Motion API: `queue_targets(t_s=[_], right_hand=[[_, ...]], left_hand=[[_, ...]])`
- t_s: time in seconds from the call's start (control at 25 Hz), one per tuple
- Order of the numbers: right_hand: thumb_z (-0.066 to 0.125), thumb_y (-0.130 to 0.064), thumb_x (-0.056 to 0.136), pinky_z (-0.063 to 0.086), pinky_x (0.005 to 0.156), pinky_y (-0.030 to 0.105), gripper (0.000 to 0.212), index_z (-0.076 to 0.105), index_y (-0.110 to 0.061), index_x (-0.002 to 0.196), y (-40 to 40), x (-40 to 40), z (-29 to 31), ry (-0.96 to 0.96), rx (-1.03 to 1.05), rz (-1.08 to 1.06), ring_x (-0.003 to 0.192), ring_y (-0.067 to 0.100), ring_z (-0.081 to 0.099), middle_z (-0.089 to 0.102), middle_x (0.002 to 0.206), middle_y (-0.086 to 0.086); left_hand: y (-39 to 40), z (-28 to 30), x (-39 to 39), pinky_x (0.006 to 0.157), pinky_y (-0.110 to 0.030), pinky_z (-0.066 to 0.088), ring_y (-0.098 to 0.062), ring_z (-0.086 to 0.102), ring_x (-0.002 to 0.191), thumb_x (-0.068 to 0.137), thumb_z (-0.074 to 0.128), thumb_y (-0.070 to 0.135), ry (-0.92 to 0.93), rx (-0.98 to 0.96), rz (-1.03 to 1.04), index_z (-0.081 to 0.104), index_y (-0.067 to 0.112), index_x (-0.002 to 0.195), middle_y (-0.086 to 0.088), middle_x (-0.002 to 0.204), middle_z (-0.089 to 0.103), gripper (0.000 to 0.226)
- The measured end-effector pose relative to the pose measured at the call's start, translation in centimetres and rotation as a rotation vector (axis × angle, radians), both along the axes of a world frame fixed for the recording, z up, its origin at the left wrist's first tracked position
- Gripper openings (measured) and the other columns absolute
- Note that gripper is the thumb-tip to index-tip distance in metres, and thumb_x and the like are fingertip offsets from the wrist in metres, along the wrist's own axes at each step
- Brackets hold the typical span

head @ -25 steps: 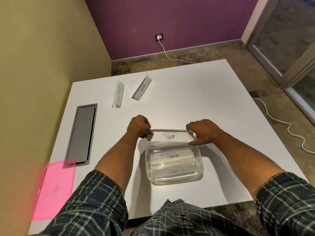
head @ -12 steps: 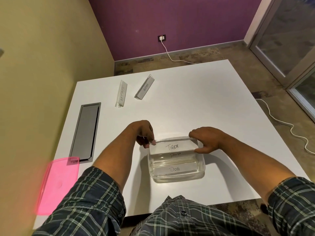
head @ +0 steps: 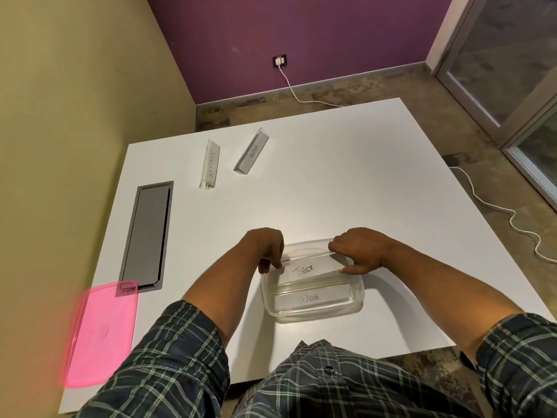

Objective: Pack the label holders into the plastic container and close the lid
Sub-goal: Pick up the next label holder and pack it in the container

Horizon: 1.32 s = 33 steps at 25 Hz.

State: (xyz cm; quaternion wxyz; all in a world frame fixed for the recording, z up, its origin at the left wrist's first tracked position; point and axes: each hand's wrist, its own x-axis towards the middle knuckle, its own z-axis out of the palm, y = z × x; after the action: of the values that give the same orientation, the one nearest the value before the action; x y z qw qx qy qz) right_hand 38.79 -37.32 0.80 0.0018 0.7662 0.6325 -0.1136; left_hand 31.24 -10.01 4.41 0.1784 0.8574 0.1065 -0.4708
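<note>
Lowered into the container (head: 358, 300), TIGER holder (head: 304, 270) stays pinched by both hands (head: 266, 247) (head: 360, 250) above DOG (head: 310, 298).

Container (head: 313, 309) on desk (head: 361, 182) under hands; two label holders (head: 209, 164) far beyond left hand (head: 266, 247); lid (head: 101, 336) far left.

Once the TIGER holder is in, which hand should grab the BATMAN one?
Probably the left hand: the BATMAN holder lies on the table's far left, on its side. The right hand would have to cross over.
</note>
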Motion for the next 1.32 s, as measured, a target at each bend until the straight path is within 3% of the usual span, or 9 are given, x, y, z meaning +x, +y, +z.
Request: queue_targets(t_s=[0.2, 0.36, 0.56, 0.76, 0.88, 0.96, 1.08, 1.2, 1.32], right_hand=[[0.063, -0.057, 0.086, 0.041, 0.075, 0.037, 0.053, 0.053, -0.014, 0.116, 1.2, 0.1, -0.4, -0.135, -0.139, 0.002, 0.088, 0.029, 0.062, 0.065, 0.1, 0.004], [0.071, -0.052, 0.082, 0.041, 0.081, 0.037, 0.055, 0.052, -0.016, 0.119, 2.0, 0.0, -0.8, -0.191, -0.252, 0.011, 0.095, 0.027, 0.061, 0.066, 0.102, 0.003], [0.059, -0.015, 0.079, 0.03, 0.075, 0.035, 0.018, 0.058, -0.017, 0.097, 3.1, -0.4, -1.6, -0.223, -0.274, 0.05, 0.089, 0.029, 0.061, 0.07, 0.088, 0.004], [0.061, -0.014, 0.078, 0.035, 0.076, 0.034, 0.017, 0.06, -0.015, 0.095, 3.7, 0.3, -1.5, -0.166, -0.289, 0.063, 0.088, 0.031, 0.061, 0.07, 0.087, 0.007], [0.061, -0.027, 0.085, 0.038, 0.079, 0.036, 0.018, 0.062, -0.017, 0.1, 4.0, 0.7, -1.2, -0.11, -0.302, 0.081, 0.089, 0.031, 0.063, 0.072, 0.093, 0.005], [0.057, -0.044, 0.092, 0.042, 0.076, 0.033, 0.027, 0.066, -0.022, 0.104, 4.2, 1.2, -0.5, -0.002, -0.209, 0.062, 0.086, 0.027, 0.066, 0.073, 0.095, -0.001], [0.059, -0.053, 0.092, 0.043, 0.064, 0.025, 0.028, 0.073, -0.029, 0.094, 4.7, 1.9, 0.8, 0.142, 0.151, -0.091, 0.073, 0.012, 0.067, 0.073, 0.082, -0.012], [0.059, -0.055, 0.091, 0.043, 0.059, 0.021, 0.026, 0.074, -0.034, 0.089, 6.7, 3.6, 2.0, 0.16, 0.29, -0.278, 0.064, 0.003, 0.061, 0.071, 0.076, -0.017], [0.055, -0.054, 0.093, 0.048, 0.067, 0.025, 0.022, 0.07, -0.039, 0.1, 9.1, 6.5, 2.7, 0.18, 0.208, -0.408, 0.066, 0.0, 0.057, 0.071, 0.081, -0.02]], left_hand=[[-1.3, -0.6, -0.2, 0.08, -0.032, 0.06, -0.019, 0.072, 0.071, 0.076, 0.085, 0.022, -0.19, 0.212, -0.293, 0.077, 0.012, 0.095, -0.004, 0.092, 0.079, 0.023], [-2.0, -1.7, -0.7, 0.072, -0.031, 0.054, -0.026, 0.072, 0.089, 0.073, 0.084, 0.022, -0.323, 0.325, -0.447, 0.076, 0.016, 0.098, -0.004, 0.1, 0.074, 0.027], [-2.5, -2.5, -1.0, 0.074, -0.032, 0.053, -0.028, 0.072, 0.095, 0.075, 0.084, 0.027, -0.326, 0.365, -0.565, 0.072, 0.016, 0.106, -0.006, 0.109, 0.071, 0.036], [-2.5, -2.3, -0.2, 0.074, -0.034, 0.054, -0.028, 0.072, 0.093, 0.074, 0.085, 0.027, -0.302, 0.335, -0.587, 0.071, 0.014, 0.106, -0.006, 0.105, 0.071, 0.038], [-1.9, -2.2, 0.6, 0.069, -0.03, 0.055, -0.013, 0.067, 0.057, 0.073, 0.086, 0.022, -0.2, 0.209, -0.48, 0.073, 0.009, 0.084, -0.004, 0.077, 0.074, 0.022], [-0.9, -1.9, 1.7, 0.074, -0.034, 0.061, -0.011, 0.065, 0.048, 0.076, 0.086, 0.019, -0.083, 0.002, -0.266, 0.075, -0.002, 0.082, -0.012, 0.079, 0.078, 0.025], [0.9, -0.7, 3.2, 0.071, -0.032, 0.061, -0.021, 0.07, 0.062, 0.078, 0.084, 0.015, -0.034, -0.251, 0.011, 0.077, -0.006, 0.091, -0.019, 0.089, 0.077, 0.026], [3.4, 0.3, 4.5, 0.058, -0.026, 0.047, -0.021, 0.074, 0.069, 0.076, 0.086, 0.029, -0.093, -0.269, 0.111, 0.076, 0.005, 0.084, -0.008, 0.082, 0.077, 0.028], [6.5, 0.1, 6.0, 0.078, -0.036, 0.061, -0.029, 0.076, 0.083, 0.079, 0.083, 0.03, -0.324, -0.209, 0.282, 0.074, 0.004, 0.082, -0.013, 0.09, 0.078, 0.028]])
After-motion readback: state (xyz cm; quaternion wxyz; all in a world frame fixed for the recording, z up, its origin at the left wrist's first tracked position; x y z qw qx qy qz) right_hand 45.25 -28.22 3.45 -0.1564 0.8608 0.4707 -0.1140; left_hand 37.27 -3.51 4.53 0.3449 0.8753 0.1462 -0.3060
